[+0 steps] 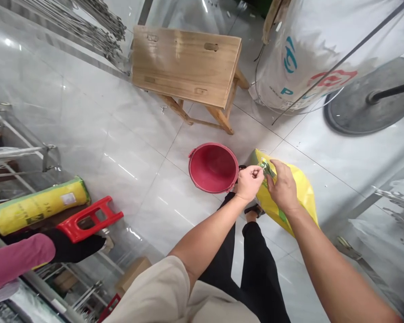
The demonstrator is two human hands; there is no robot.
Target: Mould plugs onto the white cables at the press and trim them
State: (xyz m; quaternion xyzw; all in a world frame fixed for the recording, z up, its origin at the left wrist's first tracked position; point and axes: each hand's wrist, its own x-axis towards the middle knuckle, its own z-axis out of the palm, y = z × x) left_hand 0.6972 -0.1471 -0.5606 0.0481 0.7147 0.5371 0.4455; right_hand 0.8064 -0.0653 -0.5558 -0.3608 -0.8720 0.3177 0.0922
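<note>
A yellow sack with green parts (303, 190) stands on the floor in front of my feet, to the right. My right hand (284, 186) has its thumb and fingers curled on the sack's green top edge. Close beside it, my left hand (249, 183) is closed in a pinch at the same edge; what its fingertips hold is too small to make out. Just left of my left hand sits a red bucket (213, 166), its inside showing no contents.
A wooden stool (185, 63) stands beyond the bucket. At the upper right are a large white sack (309, 54) and a round dark base with a pole (353, 116). Racks line the left side, near a red plastic stool (94, 217), a yellow roll-shaped sack (40, 204) and another person's pink sleeve (20, 260).
</note>
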